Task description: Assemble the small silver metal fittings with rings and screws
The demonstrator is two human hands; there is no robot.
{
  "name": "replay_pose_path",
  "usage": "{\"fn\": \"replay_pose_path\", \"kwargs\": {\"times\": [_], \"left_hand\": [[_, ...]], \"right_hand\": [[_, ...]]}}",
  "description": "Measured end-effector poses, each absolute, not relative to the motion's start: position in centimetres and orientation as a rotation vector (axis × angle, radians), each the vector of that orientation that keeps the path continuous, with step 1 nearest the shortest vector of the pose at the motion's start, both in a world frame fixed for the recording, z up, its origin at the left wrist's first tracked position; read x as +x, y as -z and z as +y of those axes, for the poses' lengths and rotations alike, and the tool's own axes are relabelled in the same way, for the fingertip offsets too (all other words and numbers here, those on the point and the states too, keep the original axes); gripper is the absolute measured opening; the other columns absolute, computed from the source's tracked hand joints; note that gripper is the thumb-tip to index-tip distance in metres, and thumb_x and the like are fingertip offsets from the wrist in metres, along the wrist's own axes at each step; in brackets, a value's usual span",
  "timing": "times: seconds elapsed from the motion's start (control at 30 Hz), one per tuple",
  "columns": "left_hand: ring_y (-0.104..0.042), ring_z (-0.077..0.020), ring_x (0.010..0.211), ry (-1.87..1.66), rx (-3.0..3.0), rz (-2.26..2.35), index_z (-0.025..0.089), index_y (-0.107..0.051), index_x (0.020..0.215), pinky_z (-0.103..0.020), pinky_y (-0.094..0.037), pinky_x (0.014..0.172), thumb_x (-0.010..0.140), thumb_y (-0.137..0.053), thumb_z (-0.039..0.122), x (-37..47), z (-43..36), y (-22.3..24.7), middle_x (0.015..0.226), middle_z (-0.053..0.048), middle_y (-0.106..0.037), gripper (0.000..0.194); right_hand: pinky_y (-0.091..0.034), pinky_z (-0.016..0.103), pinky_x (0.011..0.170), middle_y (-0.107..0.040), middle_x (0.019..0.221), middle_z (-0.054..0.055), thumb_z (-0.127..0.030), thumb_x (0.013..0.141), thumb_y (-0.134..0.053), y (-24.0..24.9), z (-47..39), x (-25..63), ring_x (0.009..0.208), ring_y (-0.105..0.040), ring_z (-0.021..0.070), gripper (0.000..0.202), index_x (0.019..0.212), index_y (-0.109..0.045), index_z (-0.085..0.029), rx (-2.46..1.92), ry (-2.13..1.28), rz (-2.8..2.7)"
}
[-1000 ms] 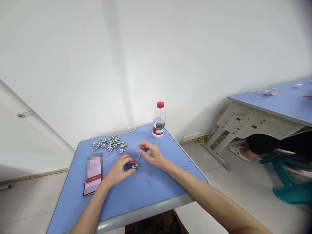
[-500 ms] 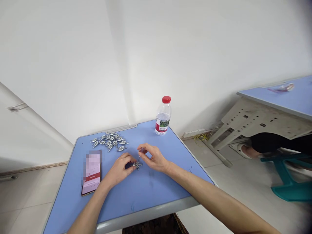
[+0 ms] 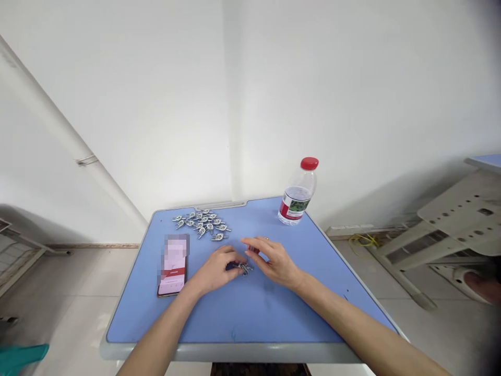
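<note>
My left hand (image 3: 219, 269) rests on the blue desk (image 3: 242, 318), thumb and fingers closed on a small silvery metal fitting (image 3: 246, 269) that pokes out past the fingertips. Just to its right, my right hand (image 3: 274, 261) pinches a thin, upright rod-like piece (image 3: 248, 256) whose lower end meets the fitting. Its top is mostly covered by the fingers, so its exact kind is unclear. Beyond my left hand lies a loose group of similar small metal fittings (image 3: 203, 220), with rounded bodies and thin projecting pins.
A phone (image 3: 174, 271) with a lit screen lies left of my left hand. At the back right stands a water bottle (image 3: 296, 198) with a red cap. The white wall (image 3: 274, 104) borders the desk's far edge. Another desk (image 3: 454, 209) and a person's foot (image 3: 473, 284) are at right.
The camera view has swung, so the desk and its contents appear farther right. Both hands keep their hold close together, with little visible change at the fitting.
</note>
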State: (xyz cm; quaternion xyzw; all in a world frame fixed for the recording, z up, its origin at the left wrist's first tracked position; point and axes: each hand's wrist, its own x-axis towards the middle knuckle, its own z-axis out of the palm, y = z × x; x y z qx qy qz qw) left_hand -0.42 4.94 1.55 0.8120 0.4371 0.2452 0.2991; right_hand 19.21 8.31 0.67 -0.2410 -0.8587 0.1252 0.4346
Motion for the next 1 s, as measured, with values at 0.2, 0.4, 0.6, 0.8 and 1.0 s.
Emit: {"fn": "replay_pose_path", "kwargs": {"times": [0.2,0.4,0.6,0.8,1.0], "left_hand": [[-0.058,-0.0179,0.091,-0.643,2.132,1.161,0.019,-0.068,0.095,-0.028,-0.045,0.082,0.082,-0.06,0.022,-0.46,5.02,-1.38,0.094,-0.004,-0.063,0.015],[-0.057,-0.0188,0.093,-0.613,2.105,1.167,0.02,-0.068,0.095,-0.029,-0.045,0.083,0.083,-0.061,0.025,-0.53,5.14,-1.35,0.095,-0.004,-0.063,0.015],[-0.057,-0.0188,0.092,-0.596,2.09,1.18,0.02,-0.067,0.093,-0.029,-0.045,0.082,0.083,-0.06,0.024,-0.46,4.97,-1.56,0.093,-0.003,-0.064,0.013],[-0.058,-0.0187,0.087,-0.599,2.079,1.195,0.019,-0.066,0.087,-0.029,-0.044,0.079,0.08,-0.061,0.02,-0.43,4.91,-1.34,0.089,-0.002,-0.065,0.008],[-0.057,-0.0197,0.09,-0.571,2.077,1.216,0.019,-0.066,0.09,-0.03,-0.044,0.08,0.081,-0.06,0.024,-0.53,4.8,-1.41,0.091,-0.004,-0.063,0.012]], "right_hand": [[-0.049,0.03,0.07,-0.061,0.096,0.008,-0.013,0.094,-0.039,-1.57,8.18,19.44,0.081,-0.058,0.0158,0.038,0.131,-0.043,-0.022,-0.525,-0.402,-2.142],[-0.05,0.03,0.07,-0.063,0.086,0.005,-0.014,0.094,-0.041,-1.11,8.22,19.29,0.077,-0.059,0.0157,0.035,0.128,-0.048,-0.022,-0.546,-0.395,-2.111],[-0.05,0.03,0.07,-0.066,0.083,0.005,-0.017,0.095,-0.042,-1.26,8.02,19.05,0.076,-0.06,0.0157,0.027,0.118,-0.055,-0.021,-0.582,-0.382,-2.072],[-0.05,0.029,0.069,-0.066,0.082,0.005,-0.018,0.095,-0.044,-1.33,7.63,18.55,0.072,-0.059,0.0151,0.022,0.112,-0.058,-0.02,-0.579,-0.34,-2.06],[-0.05,0.029,0.071,-0.066,0.086,0.006,-0.017,0.094,-0.045,-1.37,7.99,19.15,0.075,-0.06,0.015,0.024,0.116,-0.055,-0.019,-0.559,-0.345,-2.092]]}}
